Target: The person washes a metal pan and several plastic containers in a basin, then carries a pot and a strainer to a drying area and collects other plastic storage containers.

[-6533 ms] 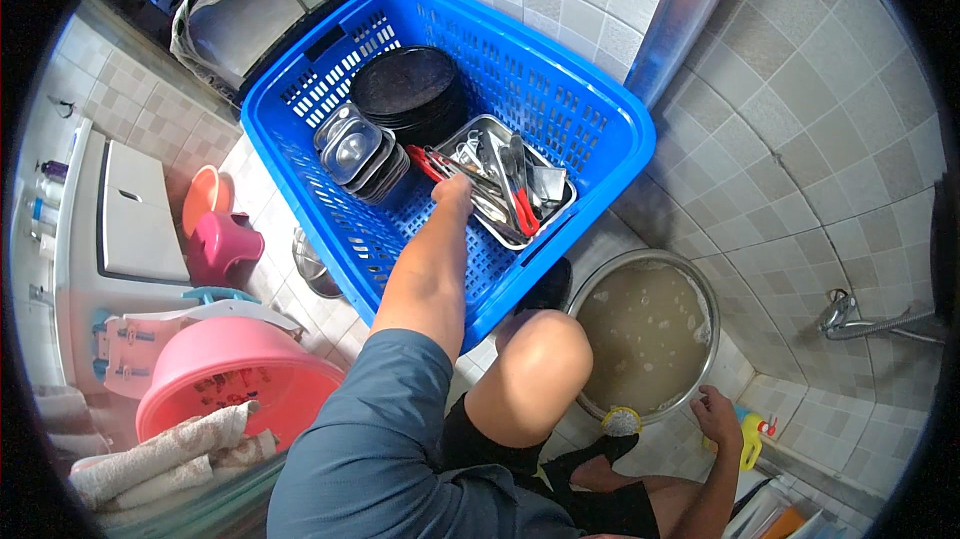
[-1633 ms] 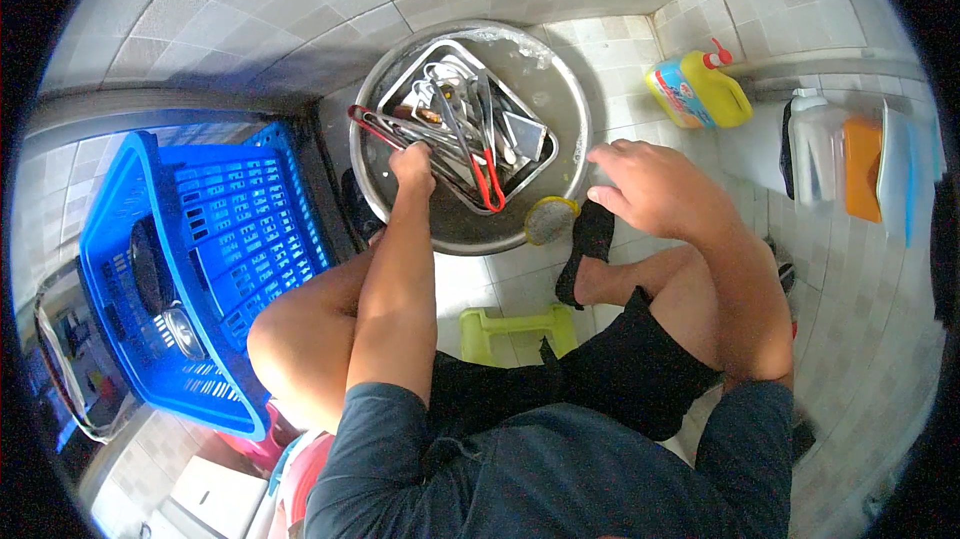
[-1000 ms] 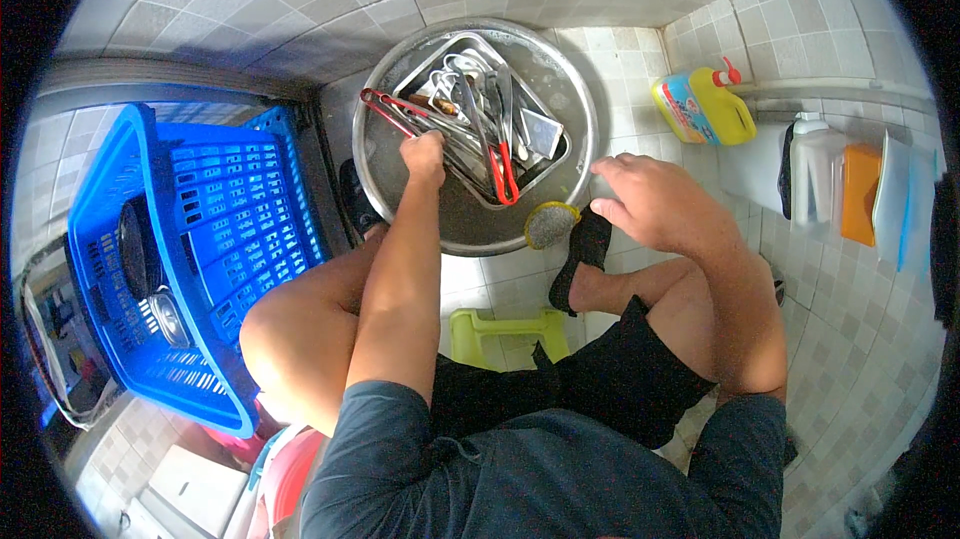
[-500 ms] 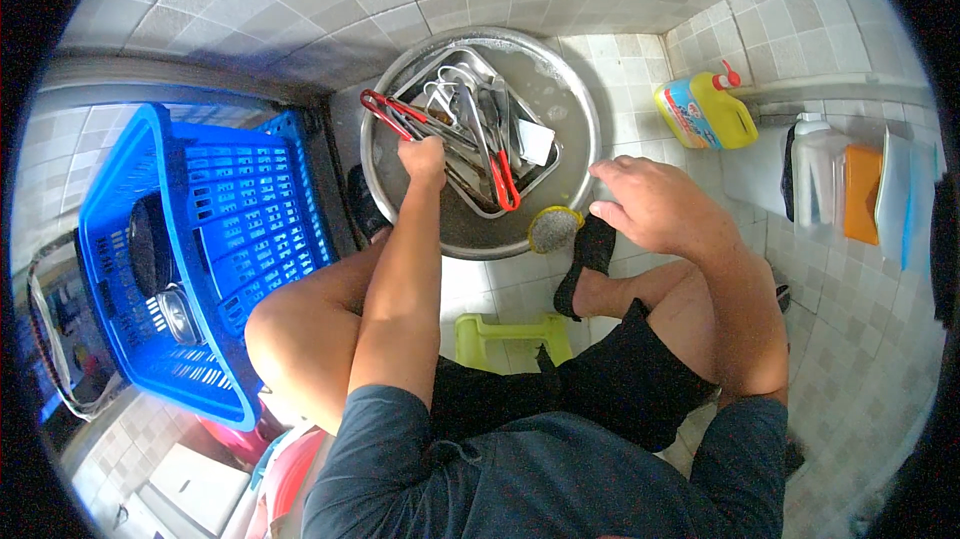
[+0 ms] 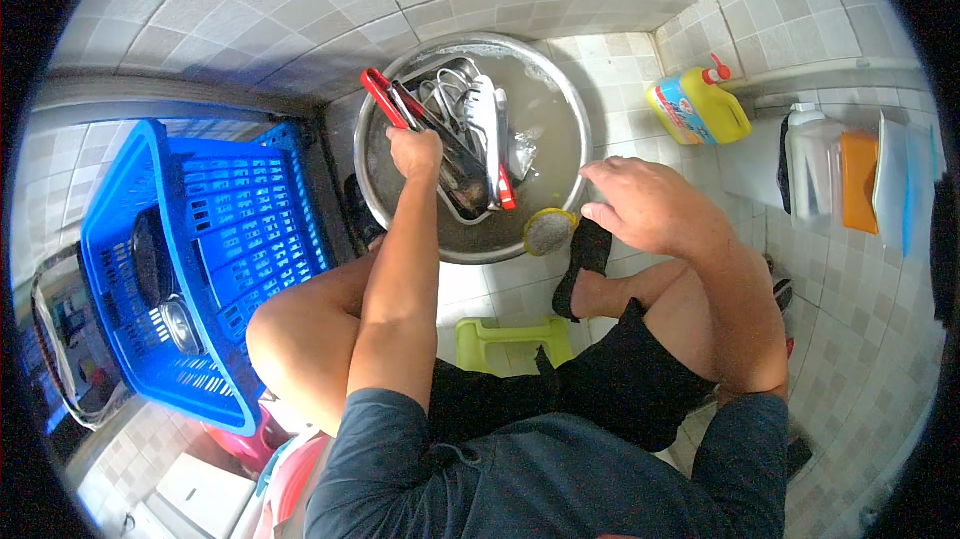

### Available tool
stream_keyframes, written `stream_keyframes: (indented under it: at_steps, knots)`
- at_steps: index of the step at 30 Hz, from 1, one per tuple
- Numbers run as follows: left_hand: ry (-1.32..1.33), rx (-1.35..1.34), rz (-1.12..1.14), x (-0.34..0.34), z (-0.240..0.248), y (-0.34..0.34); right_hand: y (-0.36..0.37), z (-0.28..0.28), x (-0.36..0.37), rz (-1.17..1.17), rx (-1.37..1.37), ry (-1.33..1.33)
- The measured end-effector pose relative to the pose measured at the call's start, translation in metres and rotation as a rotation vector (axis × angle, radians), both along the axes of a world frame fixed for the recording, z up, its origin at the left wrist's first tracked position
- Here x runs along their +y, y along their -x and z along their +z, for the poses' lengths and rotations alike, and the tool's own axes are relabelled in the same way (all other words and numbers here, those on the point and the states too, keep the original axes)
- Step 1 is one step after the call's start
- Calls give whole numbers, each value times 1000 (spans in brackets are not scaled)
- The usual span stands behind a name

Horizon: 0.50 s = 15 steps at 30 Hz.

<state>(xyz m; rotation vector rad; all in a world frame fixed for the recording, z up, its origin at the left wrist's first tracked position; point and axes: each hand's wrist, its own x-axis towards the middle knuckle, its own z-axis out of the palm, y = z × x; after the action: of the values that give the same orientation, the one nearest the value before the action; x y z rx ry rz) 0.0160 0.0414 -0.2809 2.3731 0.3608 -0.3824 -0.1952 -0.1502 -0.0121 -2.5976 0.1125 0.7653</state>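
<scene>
My left hand point(image 5: 415, 151) is closed at the left side of a metal tray point(image 5: 465, 217), which tilts inside a round metal basin point(image 5: 585, 129) of murky water. Red-handled tongs point(image 5: 383, 94) lie right by that hand, partly hidden. Piled in the tray are metal utensils, among them a slotted one point(image 5: 482, 114) and another red-handled piece point(image 5: 506, 189). A bright, shiny patch shows in the water right of the tray. My right hand point(image 5: 645, 201) is open, fingers stretched toward the basin's right rim. Below them, a round yellow-edged scrubber point(image 5: 550, 232) rests at the near rim.
A blue plastic basket point(image 5: 240, 229) with dark and metal ware stands left. A yellow pump bottle point(image 5: 698, 105) sits by the right wall, near several containers point(image 5: 815, 164). A lime-green stool point(image 5: 512, 334) is between my legs; my black shoe point(image 5: 585, 269) stands by the basin.
The tray has tilted, its right side rising, and shifted left with the utensils. A white flat piece at its right side no longer shows. My right hand has barely moved.
</scene>
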Motion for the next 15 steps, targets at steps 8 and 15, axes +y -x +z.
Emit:
stream_keyframes:
  at_steps: [8,15]
  knots:
    - [-107,37,-121,-18,-10,1,4,-4,-2,0,-40,-5]
    - [-101,132,-193,-34,-21,11,8,-10,-5,-2,-89,-10]
